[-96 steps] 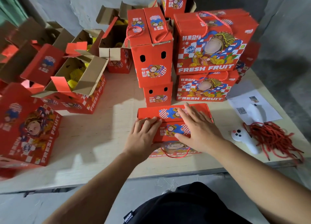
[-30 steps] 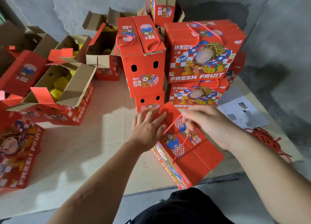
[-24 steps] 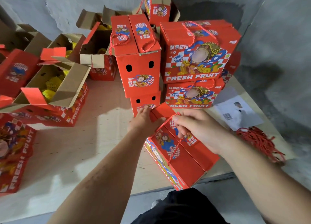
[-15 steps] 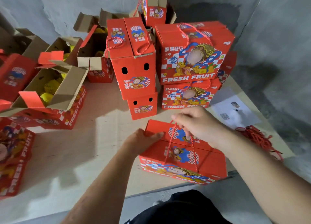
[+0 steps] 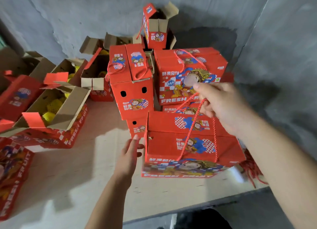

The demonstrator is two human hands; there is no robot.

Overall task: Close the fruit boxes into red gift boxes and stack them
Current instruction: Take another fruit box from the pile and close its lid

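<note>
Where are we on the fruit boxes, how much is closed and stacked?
Done: closed boxes stacked at the back. In hand: right hand lifts a closed box by its rope handle; left hand steadies its side. Left: open boxes showing yellow fruit.

The gift box (image 5: 188, 142) near me was red, with blue-and-white checkered cartoon patches and a twisted red rope handle (image 5: 193, 124). The far stacked boxes (image 5: 188, 74) bore the same red, with white "FRESH" lettering. At left, an open box (image 5: 51, 108) showed brown cardboard flaps and yellow fruit (image 5: 48, 116). The wall (image 5: 68, 14) was mottled grey.
</note>
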